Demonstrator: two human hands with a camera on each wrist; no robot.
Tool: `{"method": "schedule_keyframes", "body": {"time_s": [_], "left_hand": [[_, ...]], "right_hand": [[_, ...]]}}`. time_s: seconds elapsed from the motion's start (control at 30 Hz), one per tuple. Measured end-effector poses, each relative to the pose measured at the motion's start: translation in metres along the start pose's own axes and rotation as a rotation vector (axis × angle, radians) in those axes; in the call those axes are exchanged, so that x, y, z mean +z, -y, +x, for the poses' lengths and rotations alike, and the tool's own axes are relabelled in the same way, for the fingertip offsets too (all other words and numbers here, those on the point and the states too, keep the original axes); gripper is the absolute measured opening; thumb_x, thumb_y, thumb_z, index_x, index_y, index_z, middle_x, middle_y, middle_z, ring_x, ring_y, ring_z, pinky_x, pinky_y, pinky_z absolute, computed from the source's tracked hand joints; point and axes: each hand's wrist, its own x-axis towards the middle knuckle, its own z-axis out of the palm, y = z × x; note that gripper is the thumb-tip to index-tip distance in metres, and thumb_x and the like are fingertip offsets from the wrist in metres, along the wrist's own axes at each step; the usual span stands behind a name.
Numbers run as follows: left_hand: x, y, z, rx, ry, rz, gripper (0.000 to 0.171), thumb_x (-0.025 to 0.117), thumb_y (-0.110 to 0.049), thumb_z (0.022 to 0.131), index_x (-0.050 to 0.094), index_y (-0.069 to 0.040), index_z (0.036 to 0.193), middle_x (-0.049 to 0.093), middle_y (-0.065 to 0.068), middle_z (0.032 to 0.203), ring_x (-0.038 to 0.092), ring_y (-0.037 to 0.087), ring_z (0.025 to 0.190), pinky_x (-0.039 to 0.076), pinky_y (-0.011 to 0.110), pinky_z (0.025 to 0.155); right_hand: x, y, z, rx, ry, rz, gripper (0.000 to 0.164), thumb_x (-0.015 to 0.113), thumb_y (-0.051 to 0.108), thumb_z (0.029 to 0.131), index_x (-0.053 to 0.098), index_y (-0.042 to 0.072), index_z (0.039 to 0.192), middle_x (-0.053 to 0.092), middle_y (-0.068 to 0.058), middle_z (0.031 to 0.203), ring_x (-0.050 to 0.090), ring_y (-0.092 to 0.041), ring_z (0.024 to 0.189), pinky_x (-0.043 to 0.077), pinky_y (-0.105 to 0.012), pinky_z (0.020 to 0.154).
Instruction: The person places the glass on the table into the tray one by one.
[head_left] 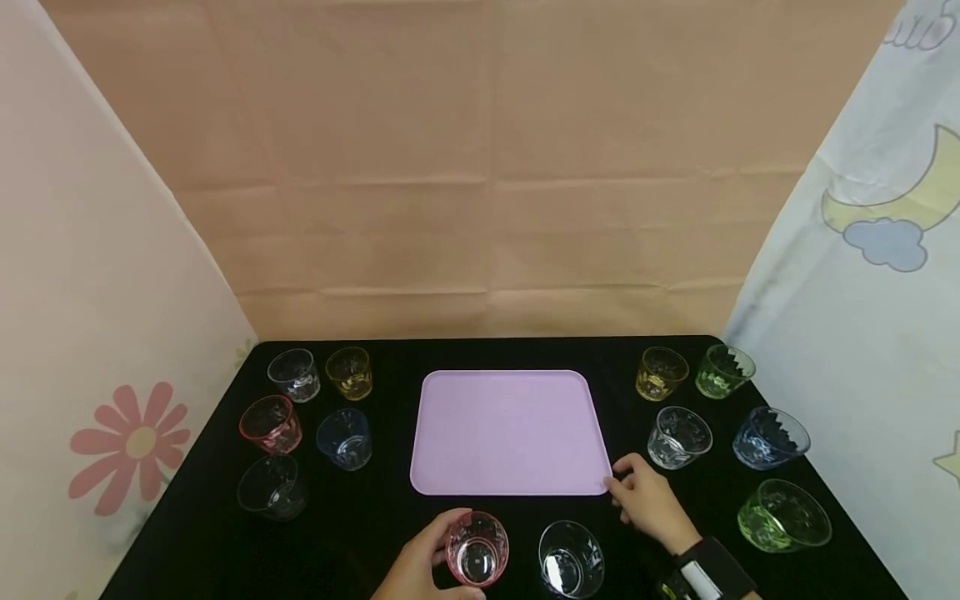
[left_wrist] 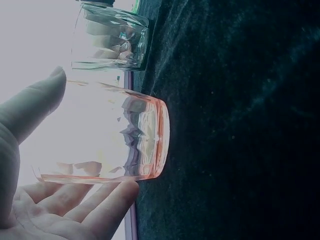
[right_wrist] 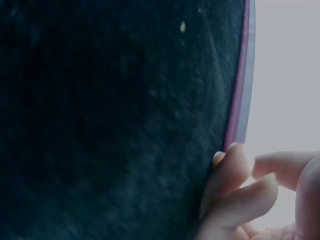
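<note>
The pink glass point(head_left: 477, 550) points mouth up, axis roughly upright.

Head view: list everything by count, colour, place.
Tray: one, lilac, centre
Glasses: four, clear, two left, one right, one front
Glasses: two, pink, left and front
Glasses: two, yellow, left and right
Glasses: two, blue, left and right
Glasses: two, green, right
Table: one, black, beneath tray
Backdrop: one, tan, rear
Sheets: two, white, both sides
Large printed flower: one, pink, left sheet
Printed moon: one, yellow, right sheet
Printed cloud: one, blue, right sheet
Printed star: one, yellow, right sheet
Wristband: one, black, right wrist
Left hand: one, holding front pink glass
Right hand: one, at tray corner
</note>
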Motion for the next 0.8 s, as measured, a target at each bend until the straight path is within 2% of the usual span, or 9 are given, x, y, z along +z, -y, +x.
{"method": "schedule_keyframes", "body": {"time_s": [0.27, 0.47, 0.57, 0.67, 0.8], "left_hand": [[0.001, -0.004, 0.001, -0.014, -0.019, 0.014, 0.080, 0.090, -0.014, 0.076, 0.047, 0.004, 0.142, 0.056, 0.024, 0.138, 0.060, 0.041, 0.121, 0.055, 0.036, 0.094], [-0.005, -0.023, 0.008, -0.007, -0.069, 0.077, 0.080, 0.090, -0.023, 0.078, 0.050, -0.003, 0.144, 0.057, 0.019, 0.138, 0.063, 0.035, 0.118, 0.056, 0.031, 0.092], [-0.014, -0.036, 0.015, 0.042, -0.156, 0.157, 0.080, 0.090, -0.026, 0.078, 0.050, -0.004, 0.144, 0.058, 0.020, 0.137, 0.063, 0.035, 0.118, 0.056, 0.033, 0.092], [-0.026, -0.046, 0.029, 0.075, -0.282, 0.235, 0.080, 0.090, -0.027, 0.077, 0.052, -0.003, 0.142, 0.059, 0.021, 0.136, 0.062, 0.037, 0.120, 0.056, 0.038, 0.093], [-0.043, -0.048, 0.056, 0.054, -0.430, 0.279, 0.077, 0.090, -0.023, 0.077, 0.052, -0.003, 0.142, 0.059, 0.020, 0.137, 0.061, 0.038, 0.121, 0.054, 0.044, 0.096]], "right_hand": [[0.005, -0.004, 0.002, 0.013, -0.032, 0.080, 0.017, 0.064, 0.007, 0.095, 0.054, -0.002, 0.104, 0.060, -0.003, 0.063, 0.059, -0.019, 0.048, 0.048, -0.031, 0.043], [0.007, -0.006, 0.003, 0.021, -0.028, 0.139, 0.014, 0.063, 0.005, 0.095, 0.053, -0.002, 0.101, 0.063, -0.004, 0.064, 0.061, -0.021, 0.049, 0.050, -0.031, 0.044], [0.008, -0.006, 0.003, 0.024, -0.027, 0.171, 0.012, 0.063, 0.003, 0.095, 0.052, -0.001, 0.100, 0.064, -0.005, 0.064, 0.062, -0.021, 0.050, 0.049, -0.030, 0.043], [0.009, -0.006, 0.004, 0.017, -0.030, 0.195, 0.012, 0.063, 0.003, 0.096, 0.052, -0.002, 0.099, 0.065, -0.005, 0.065, 0.062, -0.021, 0.050, 0.050, -0.030, 0.044], [0.010, -0.006, 0.005, 0.020, -0.034, 0.212, 0.012, 0.063, 0.003, 0.096, 0.052, -0.002, 0.099, 0.065, -0.006, 0.065, 0.063, -0.021, 0.051, 0.051, -0.030, 0.045]]}}
